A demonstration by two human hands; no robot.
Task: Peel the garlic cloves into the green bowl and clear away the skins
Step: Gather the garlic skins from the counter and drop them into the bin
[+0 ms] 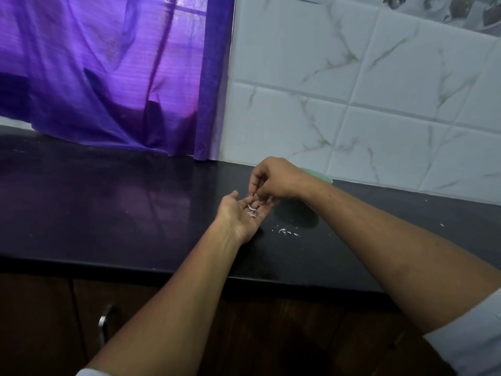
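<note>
Countertop (135, 213): glossy black, running from 9 to 3 o'clock across the view; it carries the bowl and the litter.
Tiled wall (379, 104): marbled white, at 1 o'clock behind the counter.
Curtain (108, 77): purple, at 11 o'clock, its hem touching the counter.
Right hand (273, 180): just past centre at 2 o'clock, knuckles up, fingertips drawn together and pinching a pale scrap (253, 195) over the other palm.
Left hand (241, 215): palm up at 7 o'clock of the right hand, fingers relaxed and spread as a tray, gripping nothing.
Green bowl (320, 177): against the wall at 3 o'clock of the right hand; only a sliver of rim shows past the wrist, and the inside is hidden.
Counter skins (287, 232): a small scatter of papery flakes at 4 o'clock of the left hand, near it, plus 1 stray fleck far off at 3 o'clock.
Palm skins (251, 211): a few flakes lying in the left palm.
Garlic cloves: none in sight on the counter or in either hand; whether they are in the bowl cannot be told.
Done, as judged: peeling looks finished or nearly so, and skin collection is under way.
Left, as judged: pick up the counter scatter and the stray fleck, then discard the handful.
</note>
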